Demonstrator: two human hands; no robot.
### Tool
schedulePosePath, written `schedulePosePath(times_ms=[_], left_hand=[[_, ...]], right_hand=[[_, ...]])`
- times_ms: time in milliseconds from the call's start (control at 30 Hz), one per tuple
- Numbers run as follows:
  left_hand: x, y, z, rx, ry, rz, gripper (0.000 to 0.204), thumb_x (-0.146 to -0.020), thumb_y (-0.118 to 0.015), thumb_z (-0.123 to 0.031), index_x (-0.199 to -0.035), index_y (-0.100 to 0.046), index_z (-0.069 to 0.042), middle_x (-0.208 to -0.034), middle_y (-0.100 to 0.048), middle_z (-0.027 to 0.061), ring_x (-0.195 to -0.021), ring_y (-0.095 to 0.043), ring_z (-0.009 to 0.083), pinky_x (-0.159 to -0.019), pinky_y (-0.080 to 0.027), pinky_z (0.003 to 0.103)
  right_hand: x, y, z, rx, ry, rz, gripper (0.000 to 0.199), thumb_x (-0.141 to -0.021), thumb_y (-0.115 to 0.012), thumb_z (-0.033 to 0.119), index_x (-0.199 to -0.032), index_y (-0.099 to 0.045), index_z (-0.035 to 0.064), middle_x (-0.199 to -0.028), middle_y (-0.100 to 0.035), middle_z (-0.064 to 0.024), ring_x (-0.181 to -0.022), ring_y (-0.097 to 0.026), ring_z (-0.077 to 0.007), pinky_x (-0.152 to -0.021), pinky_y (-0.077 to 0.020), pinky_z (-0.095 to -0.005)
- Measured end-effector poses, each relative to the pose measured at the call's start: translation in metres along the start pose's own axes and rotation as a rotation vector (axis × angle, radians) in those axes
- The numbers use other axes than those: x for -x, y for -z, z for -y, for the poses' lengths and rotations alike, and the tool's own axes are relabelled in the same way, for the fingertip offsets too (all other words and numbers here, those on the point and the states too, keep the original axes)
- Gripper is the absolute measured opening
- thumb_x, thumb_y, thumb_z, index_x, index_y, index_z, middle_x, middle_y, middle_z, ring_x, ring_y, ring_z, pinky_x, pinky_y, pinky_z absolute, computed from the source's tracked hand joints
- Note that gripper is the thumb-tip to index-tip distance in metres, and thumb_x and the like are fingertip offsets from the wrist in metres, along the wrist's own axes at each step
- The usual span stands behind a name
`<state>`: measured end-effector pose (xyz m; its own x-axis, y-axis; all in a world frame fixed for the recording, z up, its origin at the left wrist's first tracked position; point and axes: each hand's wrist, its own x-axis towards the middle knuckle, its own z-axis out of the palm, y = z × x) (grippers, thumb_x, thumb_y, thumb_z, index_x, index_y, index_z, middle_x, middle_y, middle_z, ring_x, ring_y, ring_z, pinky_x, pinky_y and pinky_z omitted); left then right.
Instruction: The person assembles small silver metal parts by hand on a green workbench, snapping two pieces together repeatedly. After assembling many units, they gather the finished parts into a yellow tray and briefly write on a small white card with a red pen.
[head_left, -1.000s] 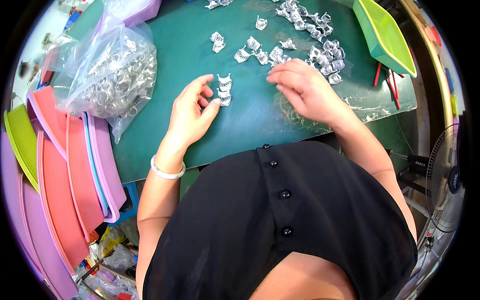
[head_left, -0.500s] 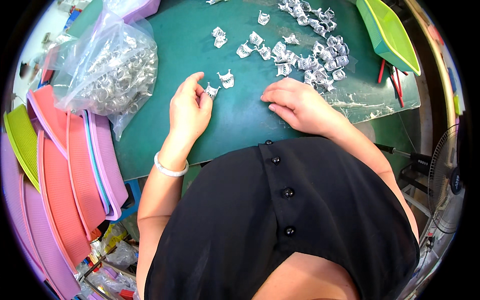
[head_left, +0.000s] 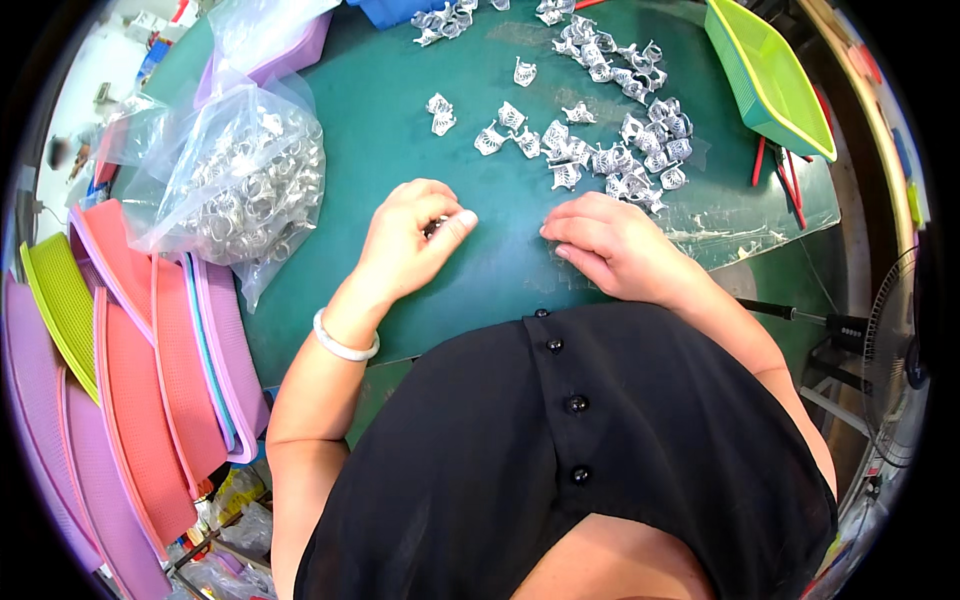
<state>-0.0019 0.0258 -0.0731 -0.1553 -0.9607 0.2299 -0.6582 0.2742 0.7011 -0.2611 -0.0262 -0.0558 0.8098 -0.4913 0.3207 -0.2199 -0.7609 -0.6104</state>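
Note:
My left hand [head_left: 412,238] is closed over the table, fingers curled and thumb laid across. A bit of metal ring [head_left: 434,227] shows between its thumb and fingers; the rest is hidden in the palm. To the right, my right hand [head_left: 618,250] hovers low over or rests on the table, its fingers bent and pressed together. Whatever may be under those fingers is hidden. Just beyond it lies a heap of silver openwork rings [head_left: 612,158] with crown-like points. Several single rings [head_left: 490,139] lie loose farther left.
A clear plastic bag [head_left: 255,190] full of rings lies on the left of the green table [head_left: 400,330]. Stacked coloured baskets [head_left: 130,400] stand beside the table. At the far right are a lime-green basket [head_left: 765,75] and red-handled pliers [head_left: 790,185]. A fan [head_left: 890,350] stands right.
Two rings beside my left hand are gone from the table; that hand has moved right and closed over metal. My right hand has barely moved. The view has shifted slightly, showing more of the far side.

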Motion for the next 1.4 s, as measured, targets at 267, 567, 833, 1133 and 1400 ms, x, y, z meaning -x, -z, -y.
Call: schedulePosePath(times_ms=[267, 567, 833, 1133, 1400], left_hand=[[-0.074, 0.006, 0.027, -0.147, 0.304, -0.207, 0.023, -0.078, -0.068, -0.02, -0.093, -0.062, -0.003, -0.08, -0.06, 0.0083, -0.067, -0.058, 0.0184, -0.061, -0.048, 0.031], [-0.068, 0.009, 0.038, -0.161, 0.382, -0.205, 0.012, -0.078, -0.062, -0.015, -0.077, -0.06, -0.003, -0.066, -0.06, 0.0084, -0.06, -0.058, 0.0208, -0.059, -0.047, 0.032], [-0.082, 0.004, 0.052, -0.158, 0.255, -0.244, 0.024, -0.077, -0.065, -0.014, -0.099, -0.062, -0.007, -0.082, -0.058, 0.006, -0.064, -0.056, 0.0175, -0.063, -0.047, 0.031], [-0.077, 0.012, 0.061, -0.282, 0.093, -0.215, 0.012, -0.072, -0.065, -0.005, -0.082, -0.06, -0.003, -0.086, -0.056, 0.0071, -0.072, -0.055, 0.0191, -0.065, -0.046, 0.029], [-0.104, 0.02, 0.071, -0.28, -0.276, -0.057, 0.037, -0.074, -0.063, -0.001, -0.111, -0.059, -0.008, -0.103, -0.06, 0.0095, -0.094, -0.056, 0.0267, -0.083, -0.046, 0.037]], right_hand=[[-0.003, 0.005, -0.002, -0.023, 0.04, -0.02, 0.018, -0.078, -0.063, 0.003, -0.096, -0.062, 0.0022, -0.096, -0.063, -0.0108, -0.085, -0.06, -0.0292, -0.073, -0.0497, -0.0369], [0.003, 0.015, -0.01, -0.023, 0.016, -0.057, 0.019, -0.077, -0.063, 0.002, -0.096, -0.062, 0.0023, -0.096, -0.063, -0.0102, -0.084, -0.06, -0.0292, -0.072, -0.0486, -0.0369], [-0.005, 0.022, -0.011, -0.035, -0.001, -0.062, 0.02, -0.076, -0.064, 0.002, -0.096, -0.062, 0.002, -0.095, -0.063, -0.0112, -0.085, -0.061, -0.0299, -0.072, -0.0495, -0.0377], [-0.008, 0.025, -0.015, 0.005, -0.04, -0.045, 0.019, -0.076, -0.065, 0.005, -0.095, -0.062, 0.0026, -0.093, -0.063, -0.0118, -0.086, -0.061, -0.0307, -0.073, -0.0496, -0.0386], [-0.07, 0.029, -0.026, 0.195, 0.083, 0.039, 0.015, -0.078, -0.062, 0.009, -0.091, -0.062, 0.0026, -0.086, -0.062, -0.0114, -0.084, -0.058, -0.0305, -0.076, -0.0461, -0.0408]])
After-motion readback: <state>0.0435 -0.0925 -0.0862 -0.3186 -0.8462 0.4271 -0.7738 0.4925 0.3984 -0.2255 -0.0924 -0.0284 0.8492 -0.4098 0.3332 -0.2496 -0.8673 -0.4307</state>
